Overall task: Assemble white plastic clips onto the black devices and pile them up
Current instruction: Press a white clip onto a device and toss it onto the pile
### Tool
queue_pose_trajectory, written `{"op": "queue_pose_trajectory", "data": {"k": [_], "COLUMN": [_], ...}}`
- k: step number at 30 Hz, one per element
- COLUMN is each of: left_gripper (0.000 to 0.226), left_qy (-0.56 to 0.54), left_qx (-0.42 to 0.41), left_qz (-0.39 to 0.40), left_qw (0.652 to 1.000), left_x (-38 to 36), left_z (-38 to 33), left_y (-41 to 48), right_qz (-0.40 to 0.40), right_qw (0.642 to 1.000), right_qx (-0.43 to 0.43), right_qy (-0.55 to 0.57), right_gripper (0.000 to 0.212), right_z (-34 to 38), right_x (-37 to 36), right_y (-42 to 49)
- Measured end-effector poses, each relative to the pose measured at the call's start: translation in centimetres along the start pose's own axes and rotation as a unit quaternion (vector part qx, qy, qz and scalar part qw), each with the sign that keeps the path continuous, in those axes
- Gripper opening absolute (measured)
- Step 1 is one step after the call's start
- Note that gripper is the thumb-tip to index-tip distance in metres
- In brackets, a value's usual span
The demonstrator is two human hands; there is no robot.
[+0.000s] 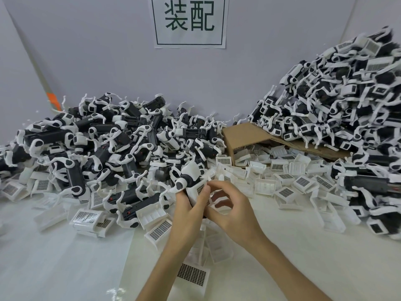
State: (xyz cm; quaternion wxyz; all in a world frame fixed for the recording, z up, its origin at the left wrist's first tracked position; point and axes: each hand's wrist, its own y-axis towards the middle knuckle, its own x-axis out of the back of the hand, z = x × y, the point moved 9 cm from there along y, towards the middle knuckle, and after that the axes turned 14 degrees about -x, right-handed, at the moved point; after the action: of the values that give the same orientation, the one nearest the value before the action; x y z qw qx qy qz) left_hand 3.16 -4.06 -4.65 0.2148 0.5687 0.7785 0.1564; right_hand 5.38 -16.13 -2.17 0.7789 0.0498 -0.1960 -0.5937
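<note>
Left hand [187,210]: reaches up from the bottom centre of the frame, forearm slanting up and to the right; fingers are wrapped round the lower body of a black device [188,178], thumb laid up against the clip on it.
Right hand [231,210]: enters from the lower right, forearm slanting up and to the left; fingers are curled, with forefinger and thumb nipping the right edge of the white clip [198,189].
Black device: held upright just below the frame's centre, touching both hands, its rounded head tilted to the upper left.
White clip: on the device's front, between the two thumbs.
Left pile [97,144]: devices heaped across the middle left.
Right pile [338,94]: a taller heap at the upper right.
Loose clips [284,178]: scattered at centre right, beside the cardboard [247,135].
Sign [188,20]: on the wall, top centre.
Table [54,257]: white surface, lower left.
</note>
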Motion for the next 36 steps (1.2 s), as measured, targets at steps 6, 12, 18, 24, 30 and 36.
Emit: {"op": "queue_pose_trajectory", "data": {"k": [6,12,18,24,30,36], "left_gripper": [0.029,0.033,0.031,0.028,0.029,0.028], "left_qy": [0.012,0.007,0.026,0.034,0.057,0.042], "left_qx": [-0.001,0.001,0.006,0.001,-0.027,-0.034], "left_qz": [0.009,0.019,-0.009,0.007,0.011,0.023], "left_qw": [1.000,1.000,1.000,0.999,0.998,0.998], "left_x": [-0.4,-0.3,0.5,0.2,0.1,0.0], "left_z": [0.0,-0.2,0.1,0.1,-0.3,-0.4], "left_y": [-0.3,-0.2,0.1,0.1,0.1,0.1], "right_qz": [-0.033,-0.013,-0.008,-0.021,-0.020,-0.010], "right_qw": [0.999,1.000,1.000,0.999,0.999,0.999], "right_qx": [0.009,-0.008,-0.007,0.024,0.035,0.032], "right_qy": [-0.013,0.017,0.001,-0.022,-0.023,-0.029], "right_gripper": [0.044,0.038,0.039,0.045,0.040,0.043], "right_z": [-0.1,0.2,-0.5,-0.6,-0.2,-0.7], "right_x": [0.5,0.5,0.1,0.5,0.3,0.0], "right_y": [0.0,0.1,0.3,0.2,0.0,0.1]}}
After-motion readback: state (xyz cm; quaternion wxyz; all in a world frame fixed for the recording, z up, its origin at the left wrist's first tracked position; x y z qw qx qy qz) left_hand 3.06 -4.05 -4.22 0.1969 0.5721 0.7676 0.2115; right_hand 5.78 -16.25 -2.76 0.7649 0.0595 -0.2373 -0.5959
